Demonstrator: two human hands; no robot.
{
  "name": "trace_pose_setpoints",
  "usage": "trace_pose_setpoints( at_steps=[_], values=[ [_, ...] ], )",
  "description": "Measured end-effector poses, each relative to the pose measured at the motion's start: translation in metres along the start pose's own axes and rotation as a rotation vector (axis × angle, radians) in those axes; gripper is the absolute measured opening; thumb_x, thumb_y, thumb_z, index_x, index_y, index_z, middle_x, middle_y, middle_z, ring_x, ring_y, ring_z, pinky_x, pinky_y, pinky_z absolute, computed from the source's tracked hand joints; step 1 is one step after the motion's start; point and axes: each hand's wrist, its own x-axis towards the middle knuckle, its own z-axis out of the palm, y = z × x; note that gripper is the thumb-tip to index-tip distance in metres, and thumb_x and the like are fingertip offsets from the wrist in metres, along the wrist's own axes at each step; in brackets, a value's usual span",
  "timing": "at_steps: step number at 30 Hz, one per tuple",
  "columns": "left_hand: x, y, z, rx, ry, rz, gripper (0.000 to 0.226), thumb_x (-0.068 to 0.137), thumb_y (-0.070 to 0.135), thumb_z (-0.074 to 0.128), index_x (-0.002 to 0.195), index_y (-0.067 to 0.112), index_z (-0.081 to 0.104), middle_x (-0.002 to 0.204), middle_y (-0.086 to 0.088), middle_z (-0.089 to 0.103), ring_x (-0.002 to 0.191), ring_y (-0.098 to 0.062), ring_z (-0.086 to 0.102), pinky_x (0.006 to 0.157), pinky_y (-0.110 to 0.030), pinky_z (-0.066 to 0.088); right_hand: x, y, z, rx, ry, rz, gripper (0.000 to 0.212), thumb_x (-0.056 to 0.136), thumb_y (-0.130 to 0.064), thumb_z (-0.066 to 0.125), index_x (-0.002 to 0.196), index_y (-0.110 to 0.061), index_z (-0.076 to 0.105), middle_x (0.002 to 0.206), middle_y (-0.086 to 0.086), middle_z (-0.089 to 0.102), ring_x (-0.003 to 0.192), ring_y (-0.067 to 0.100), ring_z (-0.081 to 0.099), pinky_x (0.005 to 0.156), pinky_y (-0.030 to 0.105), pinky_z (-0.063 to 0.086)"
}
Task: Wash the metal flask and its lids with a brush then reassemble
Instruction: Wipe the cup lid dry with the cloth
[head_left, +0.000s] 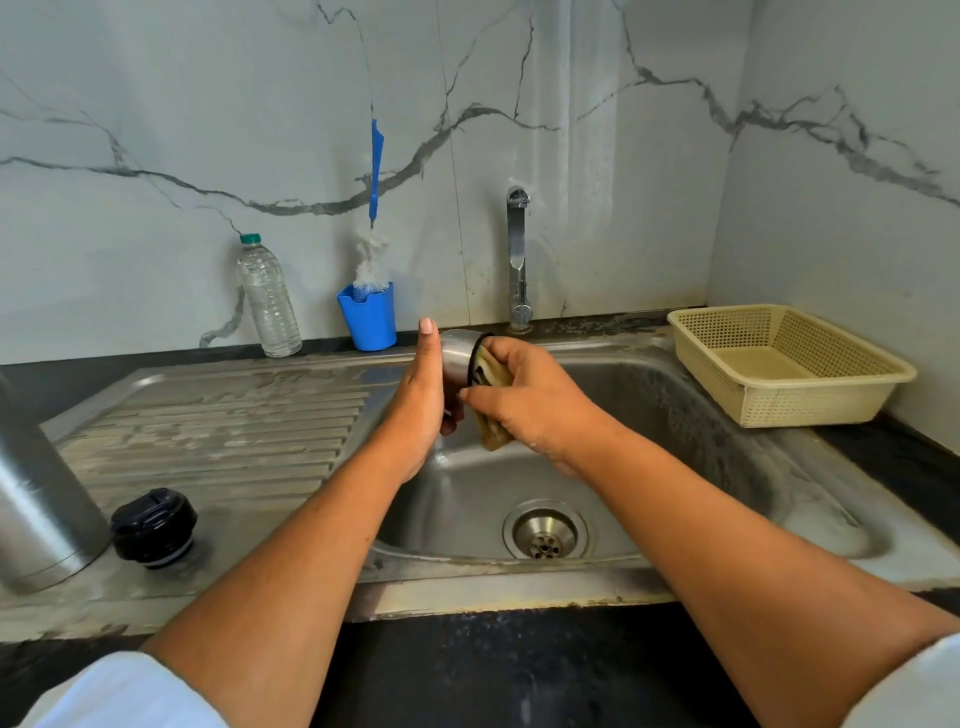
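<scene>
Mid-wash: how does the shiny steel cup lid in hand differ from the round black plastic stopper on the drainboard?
The steel cup lid is silver metal with a black rim; the black stopper is mostly dark. The cup lid is held over the basin by the left hand, and the right hand presses a yellowish scrub pad against it; the stopper rests untouched on the drainboard. Both are round.

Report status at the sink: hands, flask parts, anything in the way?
Left hand holds metal cap over sink; right hand grips sponge against it. Flask, black lid on drainboard. Brush stands in blue cup. Nothing in the way.
</scene>
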Motion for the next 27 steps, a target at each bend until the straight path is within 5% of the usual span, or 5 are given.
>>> trace_pose_setpoints(
  at_steps=[5, 14, 21, 24, 27],
  values=[
    [0.004, 0.002, -0.012, -0.131, -0.160, -0.170, 0.086, 0.090, 0.088, 0.022, 0.104, 0.016, 0.065, 0.072, -0.005, 0.052, 0.055, -0.012, 0.043, 0.046, -0.025, 0.030, 0.007, 0.015, -0.006, -0.666, 0.057, -0.304, 0.049, 0.087, 0.001, 0.062, 0.131, -0.021, 0.066, 0.114, 0.004, 0.071, 0.105, 0.022, 0.063, 0.085, 0.028, 0.047],
    [0.000, 0.011, -0.021, -0.218, -0.212, -0.279, 0.086, 0.082, 0.093, 0.032, 0.092, 0.014, 0.064, 0.065, -0.002, 0.049, 0.049, -0.009, 0.038, 0.037, -0.019, 0.022, 0.016, 0.025, 0.002, -0.976, 0.127, -0.649, 0.033, 0.073, 0.010, 0.069, 0.091, -0.017, 0.073, 0.102, 0.002, 0.072, 0.103, 0.029, 0.061, 0.084, 0.045, 0.054],
    [0.005, 0.004, -0.020, -0.181, -0.130, -0.172, 0.053, 0.091, 0.075, 0.054, 0.094, 0.023, 0.064, 0.069, 0.001, 0.056, 0.053, -0.009, 0.042, 0.047, -0.024, 0.024, 0.008, 0.014, 0.014, -0.451, -0.017, -0.090, 0.031, 0.094, -0.019, 0.070, 0.124, -0.020, 0.064, 0.108, 0.002, 0.072, 0.097, 0.020, 0.068, 0.083, 0.038, 0.058],
    [0.005, 0.000, -0.022, -0.114, -0.159, -0.119, 0.048, 0.091, 0.073, 0.056, 0.100, 0.026, 0.066, 0.068, 0.004, 0.055, 0.055, -0.007, 0.042, 0.052, -0.025, 0.026, 0.002, 0.010, 0.013, 0.045, -0.065, 0.117, 0.027, 0.091, -0.015, 0.073, 0.117, -0.013, 0.064, 0.098, 0.009, 0.072, 0.085, 0.018, 0.068, 0.070, 0.031, 0.057],
    [0.006, -0.001, -0.021, -0.158, -0.226, -0.100, 0.054, 0.087, 0.074, 0.061, 0.112, 0.026, 0.067, 0.082, -0.004, 0.063, 0.069, -0.014, 0.052, 0.059, -0.027, 0.036, 0.000, 0.007, 0.003, 0.440, -0.082, 0.254, 0.015, 0.088, -0.010, 0.074, 0.101, -0.005, 0.068, 0.089, 0.015, 0.069, 0.087, 0.028, 0.066, 0.083, 0.045, 0.053]
  ],
)
